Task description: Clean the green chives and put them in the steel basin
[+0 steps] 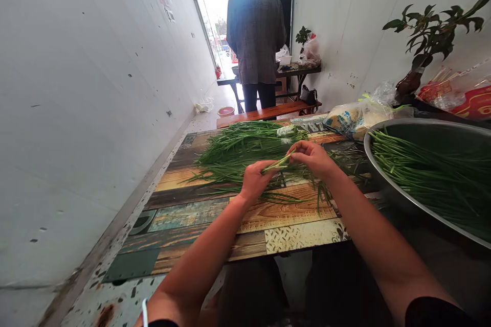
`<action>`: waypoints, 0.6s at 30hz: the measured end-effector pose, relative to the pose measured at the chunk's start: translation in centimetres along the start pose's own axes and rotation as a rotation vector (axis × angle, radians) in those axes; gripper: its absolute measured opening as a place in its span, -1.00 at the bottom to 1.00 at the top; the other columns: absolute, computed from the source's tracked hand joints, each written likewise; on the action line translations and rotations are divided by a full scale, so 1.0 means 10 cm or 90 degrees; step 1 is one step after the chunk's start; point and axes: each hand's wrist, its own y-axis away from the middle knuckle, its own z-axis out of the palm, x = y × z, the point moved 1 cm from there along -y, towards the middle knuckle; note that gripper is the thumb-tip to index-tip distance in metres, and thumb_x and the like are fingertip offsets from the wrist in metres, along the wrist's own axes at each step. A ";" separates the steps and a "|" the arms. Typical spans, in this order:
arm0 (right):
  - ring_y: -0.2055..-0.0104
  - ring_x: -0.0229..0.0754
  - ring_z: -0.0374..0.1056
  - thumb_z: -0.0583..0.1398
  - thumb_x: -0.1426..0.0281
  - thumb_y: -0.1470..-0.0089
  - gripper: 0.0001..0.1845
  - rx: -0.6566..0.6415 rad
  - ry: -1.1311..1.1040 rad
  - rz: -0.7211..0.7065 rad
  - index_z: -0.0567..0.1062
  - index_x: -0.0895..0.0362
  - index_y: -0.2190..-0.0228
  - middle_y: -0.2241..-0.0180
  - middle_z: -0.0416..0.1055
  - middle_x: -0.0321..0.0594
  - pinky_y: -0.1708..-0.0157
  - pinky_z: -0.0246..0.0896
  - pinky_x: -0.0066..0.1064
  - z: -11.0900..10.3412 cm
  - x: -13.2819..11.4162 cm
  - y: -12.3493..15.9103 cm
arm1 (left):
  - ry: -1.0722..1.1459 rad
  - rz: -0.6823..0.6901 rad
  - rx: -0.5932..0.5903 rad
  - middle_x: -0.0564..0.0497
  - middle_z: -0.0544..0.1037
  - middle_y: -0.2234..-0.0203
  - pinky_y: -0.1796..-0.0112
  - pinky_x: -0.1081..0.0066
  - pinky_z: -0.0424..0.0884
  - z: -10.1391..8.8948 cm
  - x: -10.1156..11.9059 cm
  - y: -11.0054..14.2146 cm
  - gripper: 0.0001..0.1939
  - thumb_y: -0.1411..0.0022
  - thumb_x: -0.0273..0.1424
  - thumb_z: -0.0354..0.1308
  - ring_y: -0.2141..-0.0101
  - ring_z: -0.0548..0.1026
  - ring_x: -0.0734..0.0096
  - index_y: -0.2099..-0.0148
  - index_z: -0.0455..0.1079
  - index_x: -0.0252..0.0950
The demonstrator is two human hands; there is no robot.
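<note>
My left hand (255, 181) is closed around a few stalks of garlic chives (279, 164), whose pale ends point up to the right. At those pale ends, the thumb and fingers of my right hand (310, 157) are pinched together on the stalks. A large heap of green chives (238, 145) lies on the table just beyond both hands, with a pale band around the stem ends of one bundle (288, 133). Loose trimmings (347, 159) are scattered to the right of my right hand, and some blades lie below it.
The table (215, 214) has a patchwork wood pattern. A big metal basin (387, 184) of chives stands at the right, near plastic bags (356, 117) and a potted plant (433, 36). Beyond a bench (264, 112), a person (256, 36) stands facing away at another table.
</note>
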 end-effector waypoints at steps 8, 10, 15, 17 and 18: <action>0.47 -0.30 0.33 0.35 0.18 0.20 -0.63 0.001 0.053 0.009 0.49 0.14 0.35 0.46 0.46 -0.30 0.43 0.25 -0.43 0.11 0.07 0.01 | -0.017 0.009 0.019 0.01 0.68 0.31 0.20 0.41 0.48 0.02 0.00 0.00 -0.89 -0.17 -0.43 0.27 0.30 0.61 0.38 0.24 0.61 -0.21; 0.50 -0.31 0.26 0.32 0.16 0.18 -0.67 0.014 0.155 0.001 0.51 0.16 0.44 0.52 0.42 -0.30 0.47 0.17 -0.45 0.15 0.09 0.02 | -0.030 0.017 0.031 0.01 0.68 0.33 0.21 0.42 0.48 0.02 0.02 0.00 -0.89 -0.17 -0.44 0.26 0.31 0.60 0.38 0.25 0.60 -0.22; 0.54 -0.32 0.17 0.23 0.19 0.11 -0.71 0.065 0.346 -0.048 0.46 0.16 0.63 0.62 0.34 -0.30 0.52 0.03 -0.45 0.14 0.05 0.04 | -0.065 0.033 0.066 -0.01 0.67 0.33 0.20 0.41 0.46 0.01 0.04 0.01 -0.87 -0.14 -0.49 0.25 0.29 0.59 0.38 0.24 0.59 -0.24; 0.53 -0.31 0.18 0.22 0.18 0.10 -0.71 0.090 0.345 -0.058 0.46 0.15 0.62 0.62 0.34 -0.30 0.52 0.03 -0.45 0.12 0.01 0.05 | -0.068 0.032 0.069 -0.01 0.67 0.32 0.19 0.41 0.46 0.01 0.04 0.02 -0.87 -0.14 -0.49 0.25 0.29 0.59 0.38 0.24 0.58 -0.24; 0.54 -0.31 0.18 0.22 0.15 0.09 -0.69 0.089 0.330 -0.045 0.47 0.15 0.60 0.63 0.34 -0.30 0.53 0.04 -0.45 0.11 -0.01 0.05 | -0.069 0.030 0.067 -0.01 0.67 0.32 0.20 0.41 0.46 0.01 0.04 0.02 -0.88 -0.14 -0.48 0.25 0.29 0.59 0.38 0.25 0.58 -0.24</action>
